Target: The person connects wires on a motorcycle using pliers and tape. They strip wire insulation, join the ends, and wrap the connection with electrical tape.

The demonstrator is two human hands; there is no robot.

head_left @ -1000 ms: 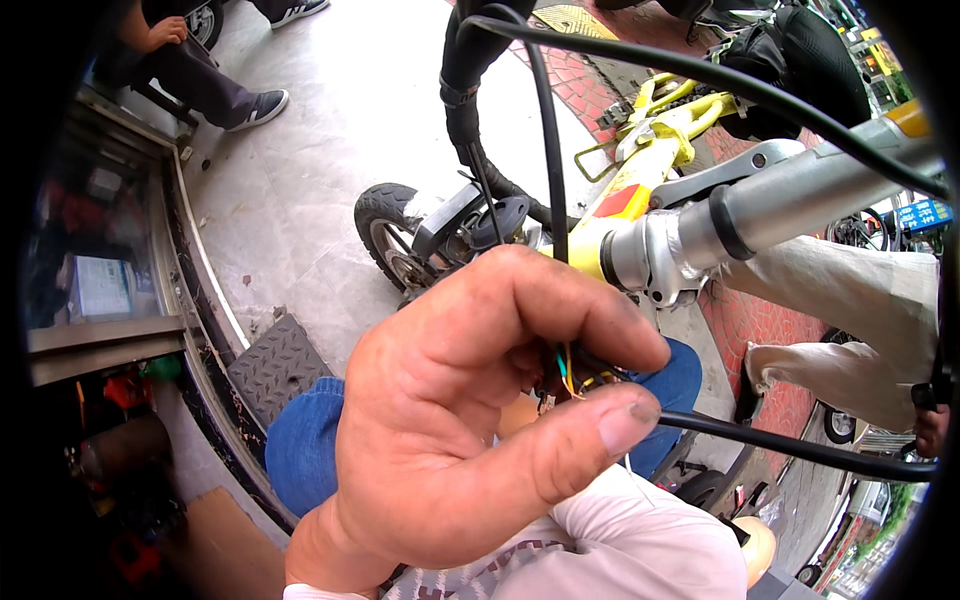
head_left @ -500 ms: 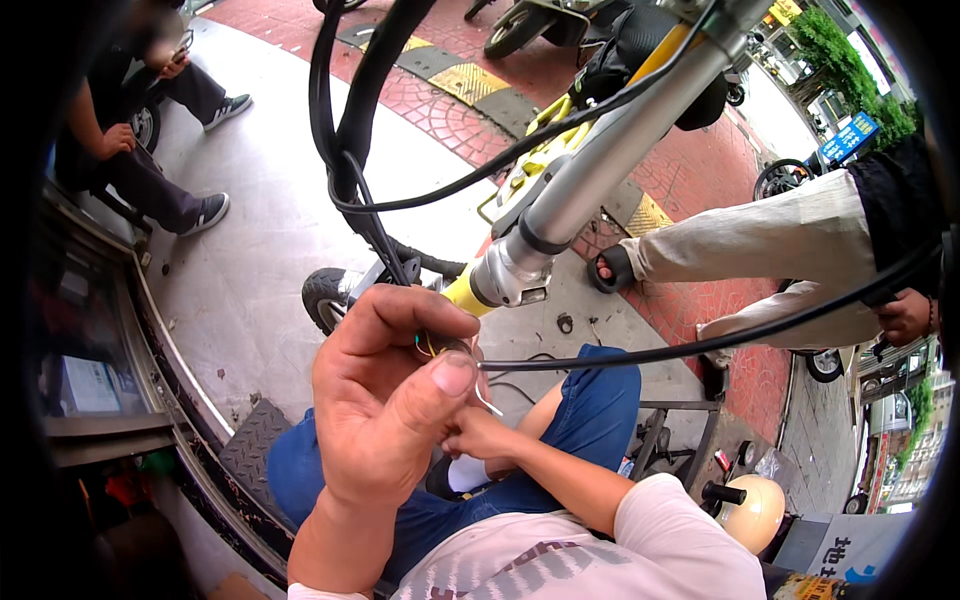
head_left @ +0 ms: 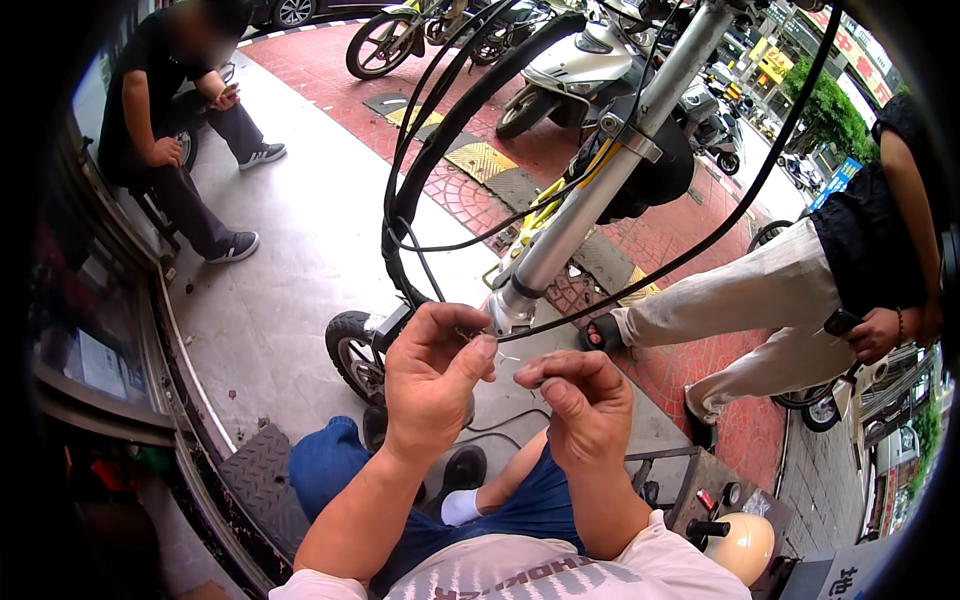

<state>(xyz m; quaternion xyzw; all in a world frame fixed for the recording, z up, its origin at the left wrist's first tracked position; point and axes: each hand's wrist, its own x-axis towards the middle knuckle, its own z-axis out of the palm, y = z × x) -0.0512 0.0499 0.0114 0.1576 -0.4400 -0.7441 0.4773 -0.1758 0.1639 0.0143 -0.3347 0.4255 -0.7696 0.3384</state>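
My left hand (head_left: pixel 432 375) pinches the stripped end of a thin black cable (head_left: pixel 690 258) between thumb and fingers. Fine wires (head_left: pixel 506 355), one of them white, poke out past the fingertips. Just to the right, my right hand (head_left: pixel 585 405) is raised with thumb and forefinger pressed together. A small dark spot shows at that pinch, too small to name. Beyond both hands stands the silver steering tube (head_left: pixel 590 185) of a scooter-like vehicle, leaning to the upper right. A bundle of black cables (head_left: pixel 415 190) arches down beside it.
A small front wheel (head_left: pixel 350 350) with a black tyre sits past my left hand. A seated person (head_left: pixel 170 150) is at the far left; another in pale trousers (head_left: pixel 740 285) stands at the right. A cream helmet (head_left: pixel 742 545) lies lower right. Motorcycles (head_left: pixel 575 75) stand behind.
My right hand has come up from low behind my left hand to beside it on the right. My left hand keeps its pinch on the cable end. The view has tilted upward.
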